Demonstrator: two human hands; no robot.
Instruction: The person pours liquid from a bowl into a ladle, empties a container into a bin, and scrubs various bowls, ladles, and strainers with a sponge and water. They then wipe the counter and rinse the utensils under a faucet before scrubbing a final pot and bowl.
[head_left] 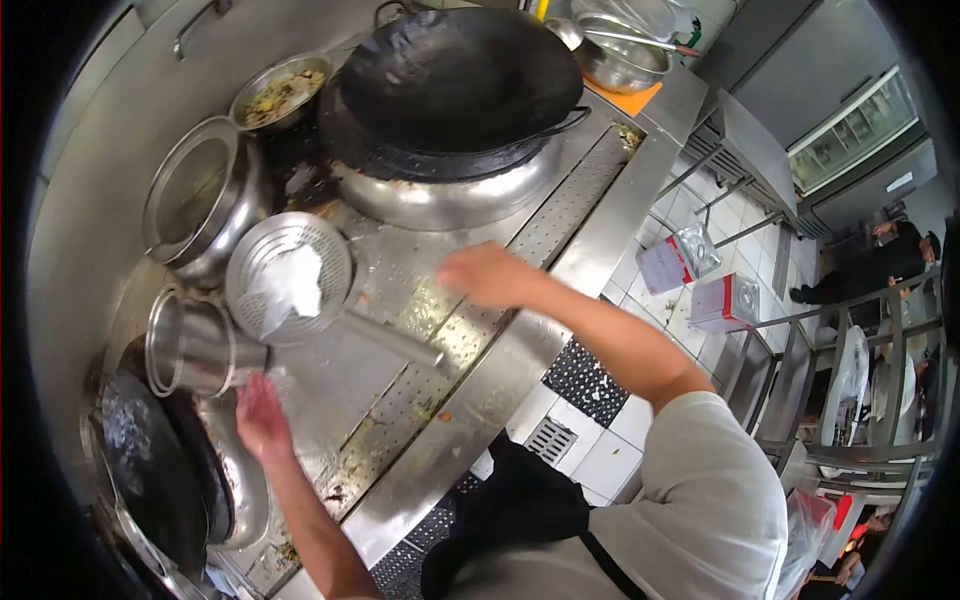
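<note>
My right hand [482, 274] is over the steel stove top [380, 275], blurred, its fingers curled and hard to make out. Near a steel pot [190, 345] at the left is my left hand [263, 415], fingers together and pointing at the pot's base; whether it touches the pot I cannot tell. Between the hands lies a round perforated strainer [335, 262] with a white cloth or paper [292, 280] on it. Its handle [395, 338] points to the lower right, below my right hand.
A large black wok [460, 80] sits on the far burner, another wok [150, 470] at the lower left. A lidded-looking pot [195, 195], a bowl of food scraps [283, 95] and a steel bowl [625, 65] stand around. A person [880, 262] is far right.
</note>
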